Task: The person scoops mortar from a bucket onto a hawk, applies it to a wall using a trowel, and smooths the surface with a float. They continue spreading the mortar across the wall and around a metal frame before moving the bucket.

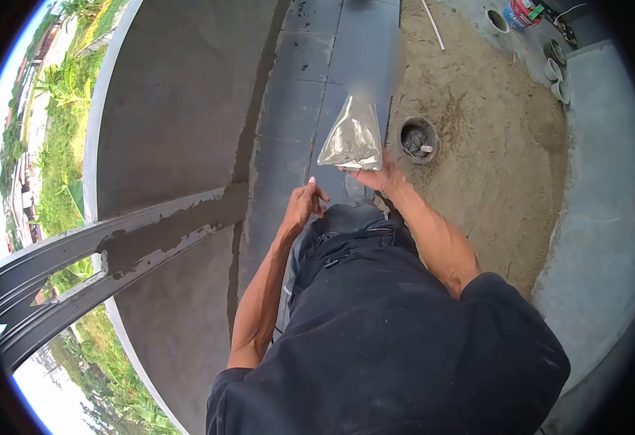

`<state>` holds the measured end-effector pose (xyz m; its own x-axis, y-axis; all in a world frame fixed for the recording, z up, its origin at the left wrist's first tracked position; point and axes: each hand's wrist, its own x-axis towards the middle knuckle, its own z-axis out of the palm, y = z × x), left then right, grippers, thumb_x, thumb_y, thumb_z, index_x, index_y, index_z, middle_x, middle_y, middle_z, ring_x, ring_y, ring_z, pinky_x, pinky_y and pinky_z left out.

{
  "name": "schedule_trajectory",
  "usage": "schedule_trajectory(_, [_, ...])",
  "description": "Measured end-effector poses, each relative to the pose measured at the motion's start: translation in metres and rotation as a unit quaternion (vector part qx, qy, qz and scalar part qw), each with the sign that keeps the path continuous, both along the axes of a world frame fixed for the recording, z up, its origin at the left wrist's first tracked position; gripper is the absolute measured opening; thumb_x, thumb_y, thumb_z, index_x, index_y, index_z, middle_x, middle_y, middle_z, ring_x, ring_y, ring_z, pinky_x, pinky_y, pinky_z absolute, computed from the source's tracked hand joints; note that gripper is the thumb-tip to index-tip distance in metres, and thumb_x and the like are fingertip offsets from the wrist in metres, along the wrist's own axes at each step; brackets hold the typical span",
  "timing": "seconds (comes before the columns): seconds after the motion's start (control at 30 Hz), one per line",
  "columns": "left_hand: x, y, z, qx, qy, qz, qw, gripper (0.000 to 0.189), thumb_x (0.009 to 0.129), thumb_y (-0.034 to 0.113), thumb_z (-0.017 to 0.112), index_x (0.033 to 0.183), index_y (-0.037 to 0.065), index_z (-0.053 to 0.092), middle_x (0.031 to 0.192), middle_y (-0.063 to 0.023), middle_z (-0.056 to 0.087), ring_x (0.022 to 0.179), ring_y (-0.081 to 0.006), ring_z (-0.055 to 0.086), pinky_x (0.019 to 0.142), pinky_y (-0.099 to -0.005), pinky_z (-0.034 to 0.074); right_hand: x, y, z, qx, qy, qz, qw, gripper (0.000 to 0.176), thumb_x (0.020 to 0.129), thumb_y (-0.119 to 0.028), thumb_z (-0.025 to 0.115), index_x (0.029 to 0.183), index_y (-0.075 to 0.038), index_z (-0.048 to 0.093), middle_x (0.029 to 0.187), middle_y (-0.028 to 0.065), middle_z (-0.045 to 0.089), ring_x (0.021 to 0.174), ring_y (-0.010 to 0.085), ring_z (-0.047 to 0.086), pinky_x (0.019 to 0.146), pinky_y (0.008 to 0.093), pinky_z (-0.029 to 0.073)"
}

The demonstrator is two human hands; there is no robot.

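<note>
My right hand (375, 177) grips a trowel (351, 138) by its near end, fingers wrapped beneath the wide edge of the blade. The shiny metal blade narrows away from me over the grey floor tiles (288, 109), and its far tip is lost in a blur. To the left, my left hand (303, 205) hangs over the tiles with its fingers apart and slightly bent, holding nothing that I can see. Just right of the trowel stands a small bucket (404, 154) with wet grey mortar (417, 134) in it. A pale object lies on the mortar.
A rendered low wall (180, 94) with a metal window frame (35, 272) runs along the left. Sandy bare ground (484, 167) lies to the right, with a white stick (433, 25) on it. Several buckets, one a pale bucket (496, 22), stand at the far right beside a grey wall (600, 167).
</note>
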<state>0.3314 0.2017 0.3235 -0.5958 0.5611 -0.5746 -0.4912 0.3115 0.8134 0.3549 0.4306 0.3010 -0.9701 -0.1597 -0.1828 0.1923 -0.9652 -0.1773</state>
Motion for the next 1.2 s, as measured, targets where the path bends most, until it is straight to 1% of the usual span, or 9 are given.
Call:
schedule_trajectory(0.3, [0.066,-0.093,0.013,0.462,-0.257,0.200,0.825,0.060,0.094,0.052,0.036,0.108,-0.002,0.058,0.071,-0.0094,0.055,0.066,-0.0257,0.054,0.078,-0.0501,0.046,0.003,-0.166,0.045,0.288,-0.140,0.149,0.936,0.049,0.101,-0.035,0.035,0.130,0.002,0.048,0.128,0.0137,0.056,0.113,0.0226,0.055,0.099,0.0389,0.042])
schedule_trajectory(0.33, [0.072,-0.104,0.036,0.436,-0.271,0.250,0.821,0.063,0.091,0.055,0.040,0.115,-0.001,0.055,0.077,-0.0104,0.056,0.068,-0.0247,0.053,0.075,-0.0477,0.046,0.011,-0.186,0.050,0.314,-0.132,0.148,0.928,0.052,0.102,-0.039,0.034,0.134,0.000,0.045,0.132,0.0119,0.052,0.119,0.0201,0.050,0.100,0.0368,0.039])
schedule_trajectory(0.37, [0.075,-0.120,0.027,0.440,-0.264,0.233,0.826,0.063,0.090,0.055,0.042,0.116,-0.001,0.055,0.078,-0.0099,0.056,0.068,-0.0243,0.053,0.074,-0.0460,0.045,0.018,-0.204,0.049,0.372,-0.104,0.159,0.908,0.061,0.098,-0.059,0.025,0.134,-0.015,0.046,0.118,0.0003,0.054,0.101,0.0127,0.044,0.072,0.0290,0.037])
schedule_trajectory(0.57, [0.093,-0.191,-0.008,0.321,-0.236,0.165,0.902,0.048,0.086,0.040,0.063,0.115,0.002,0.056,0.074,-0.0080,0.055,0.065,-0.0225,0.052,0.064,-0.0402,0.045,0.050,-0.256,0.038,0.388,-0.124,0.295,0.865,0.067,0.098,-0.061,0.019,0.144,-0.016,0.035,0.134,0.0078,0.049,0.122,0.0204,0.042,0.091,0.0352,0.037])
schedule_trajectory(0.67, [0.105,-0.204,-0.021,0.283,-0.250,0.235,0.896,0.044,0.083,0.037,0.067,0.110,0.003,0.058,0.072,-0.0076,0.055,0.062,-0.0212,0.051,0.060,-0.0375,0.045,0.065,-0.234,-0.021,0.670,0.011,0.276,0.689,0.073,0.098,-0.058,0.017,0.143,-0.002,0.032,0.138,0.0210,0.044,0.127,0.0374,0.042,0.107,0.0426,0.029])
schedule_trajectory(0.73, [0.117,-0.220,-0.057,0.252,-0.246,0.257,0.900,0.049,0.081,0.040,0.067,0.111,0.002,0.058,0.075,-0.0090,0.057,0.066,-0.0224,0.055,0.061,-0.0367,0.047,0.068,-0.193,0.007,0.727,-0.057,0.331,0.600,0.065,0.097,-0.058,0.020,0.149,-0.019,0.023,0.140,0.0231,0.043,0.134,0.0415,0.033,0.107,0.0625,0.018])
schedule_trajectory(0.87, [0.142,-0.256,-0.141,0.224,-0.278,0.345,0.868,0.048,0.085,0.038,0.062,0.115,0.000,0.056,0.092,-0.0148,0.064,0.081,-0.0280,0.064,0.067,-0.0358,0.054,0.133,-0.119,-0.068,0.796,-0.295,0.314,0.424,0.082,0.090,-0.066,0.036,0.150,-0.012,0.020,0.139,0.0297,0.041,0.129,0.0461,0.040,0.107,0.0553,0.027])
schedule_trajectory(0.97, [0.141,-0.292,-0.215,0.272,-0.291,0.296,0.868,0.048,0.089,0.026,0.064,0.130,0.007,0.049,0.121,-0.0106,0.060,0.105,-0.0257,0.063,0.085,-0.0406,0.056,0.196,-0.112,-0.135,0.775,-0.265,0.370,0.439,0.094,0.087,-0.069,0.043,0.148,-0.002,0.019,0.140,0.0337,0.037,0.132,0.0424,0.038,0.110,0.0453,0.028])
schedule_trajectory(1.2, [0.077,-0.272,-0.317,0.220,-0.142,0.367,0.893,0.043,0.085,0.036,0.062,0.109,0.001,0.057,0.085,-0.0137,0.059,0.079,-0.0268,0.059,0.071,-0.0370,0.051,0.149,-0.095,-0.206,0.745,-0.351,0.290,0.487,0.100,0.081,-0.068,0.055,0.146,0.002,0.024,0.137,0.0311,0.043,0.128,0.0423,0.044,0.106,0.0430,0.034])
